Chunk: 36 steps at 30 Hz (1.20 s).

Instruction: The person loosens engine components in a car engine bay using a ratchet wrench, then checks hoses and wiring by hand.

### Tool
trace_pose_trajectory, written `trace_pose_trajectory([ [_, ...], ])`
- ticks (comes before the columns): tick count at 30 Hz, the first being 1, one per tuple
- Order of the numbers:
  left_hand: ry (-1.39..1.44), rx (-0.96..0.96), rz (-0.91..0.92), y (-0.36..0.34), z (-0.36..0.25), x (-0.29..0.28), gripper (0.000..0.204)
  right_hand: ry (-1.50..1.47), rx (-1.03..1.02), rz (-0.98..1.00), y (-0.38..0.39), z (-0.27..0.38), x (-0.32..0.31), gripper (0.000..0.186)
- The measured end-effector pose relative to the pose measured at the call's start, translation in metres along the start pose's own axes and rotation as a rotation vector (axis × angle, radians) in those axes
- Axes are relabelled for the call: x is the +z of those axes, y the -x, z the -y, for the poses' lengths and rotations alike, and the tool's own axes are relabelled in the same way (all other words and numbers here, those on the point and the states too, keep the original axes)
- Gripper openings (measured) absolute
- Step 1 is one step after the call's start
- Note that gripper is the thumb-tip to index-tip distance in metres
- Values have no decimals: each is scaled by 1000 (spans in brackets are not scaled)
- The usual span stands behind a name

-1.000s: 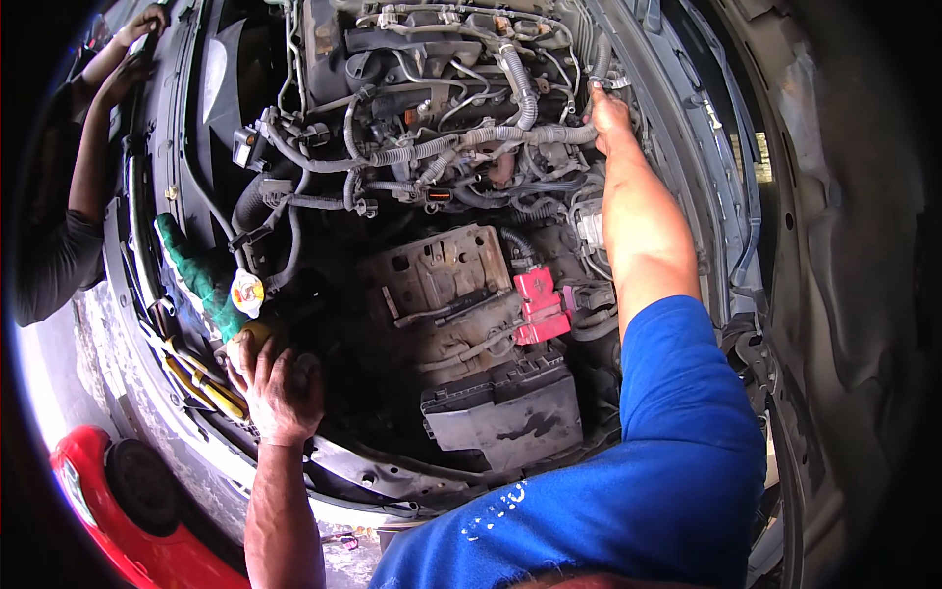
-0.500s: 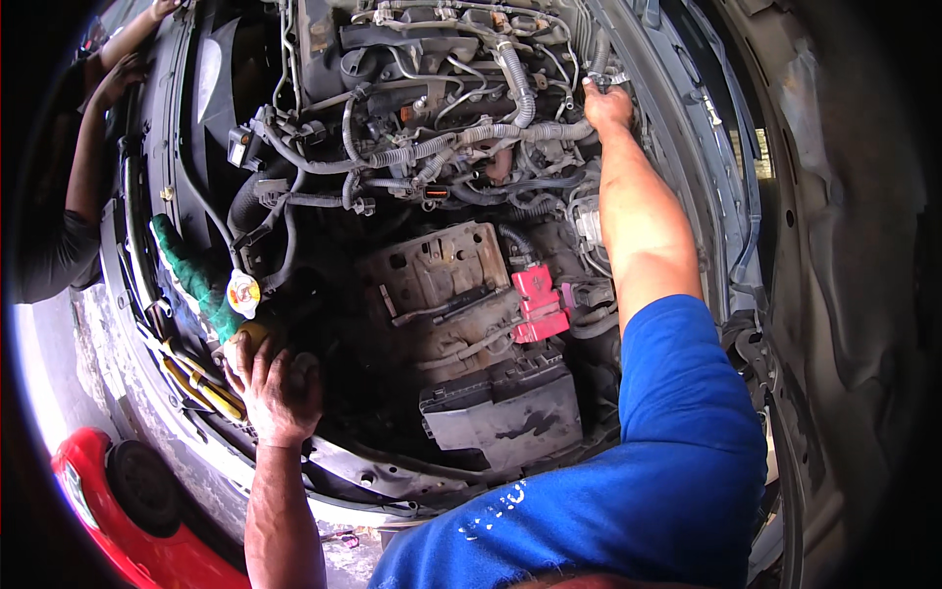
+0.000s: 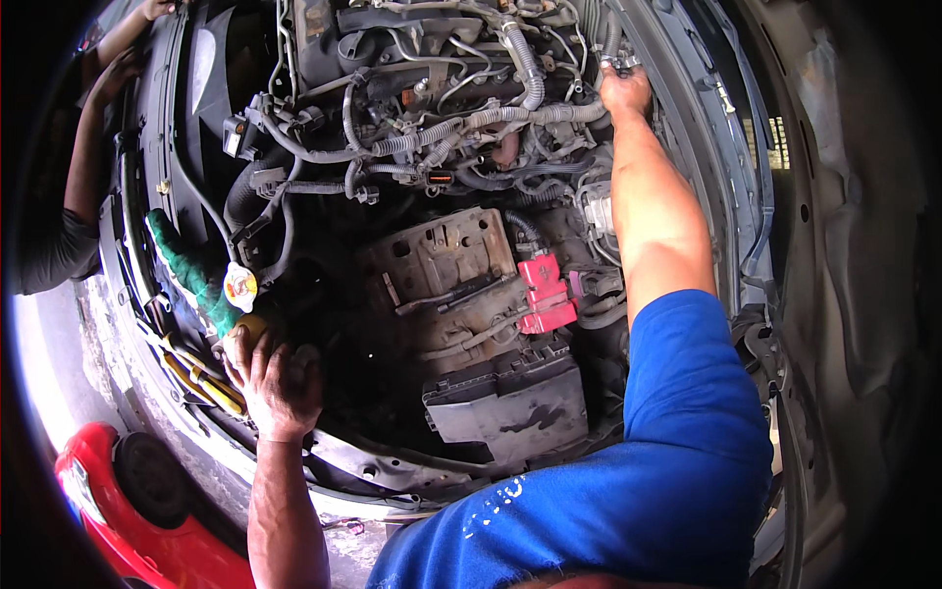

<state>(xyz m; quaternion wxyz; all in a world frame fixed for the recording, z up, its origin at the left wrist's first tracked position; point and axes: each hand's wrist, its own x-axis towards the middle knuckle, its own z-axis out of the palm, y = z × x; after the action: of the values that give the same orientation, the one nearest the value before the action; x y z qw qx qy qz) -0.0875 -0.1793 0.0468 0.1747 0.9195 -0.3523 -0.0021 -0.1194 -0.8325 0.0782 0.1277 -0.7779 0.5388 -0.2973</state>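
- Right hand (image 3: 628,93), at one o'clock: its wrist and fingers sit differently from a second ago, the fingers more bunched at the grey hose (image 3: 612,39). Fingertips are hidden; grasping or only touching, I cannot tell.
- Clamp-like fitting (image 3: 626,66), just beyond those fingers: small, partly covered, exact kind unclear.
- Left hand (image 3: 282,393), at eight o'clock: unchanged, fingers bent over a yellow round thing (image 3: 251,327); whether it grips, I cannot tell. It looks more like a prop, with the work seemingly at the hose.
- Green cloth (image 3: 182,260), near nine o'clock: lower end beside the yellow thing.
- Another person's hand (image 3: 120,77), at ten o'clock: dim; a second one is cut off above.
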Motion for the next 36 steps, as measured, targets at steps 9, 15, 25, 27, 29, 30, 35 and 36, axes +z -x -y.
trace_pose_trajectory([
  [9,-10,-11,15,1,1,-2,42,79,-6,14,-10,-11,11,50],
  [15,-23,0,17,2,1,0,42,61,-21,-11,-13,-12,9,50],
  [25,-48,8,-10,0,-3,-3,42,529,-137,660,6,31,-50,73],
  [27,-44,-6,-4,0,-1,1,42,548,-290,667,13,37,-76,58],
  [29,-34,-38,-10,4,3,0,36,468,-307,687,44,50,-101,61],
  [30,-35,-39,-3,4,2,-1,36,347,-319,614,62,53,-120,60],
  [35,-33,-66,31,5,-2,-4,43,204,-472,353,121,34,-191,50],
  [36,-32,-73,32,7,0,-4,44,250,-508,307,133,33,-207,48],
])
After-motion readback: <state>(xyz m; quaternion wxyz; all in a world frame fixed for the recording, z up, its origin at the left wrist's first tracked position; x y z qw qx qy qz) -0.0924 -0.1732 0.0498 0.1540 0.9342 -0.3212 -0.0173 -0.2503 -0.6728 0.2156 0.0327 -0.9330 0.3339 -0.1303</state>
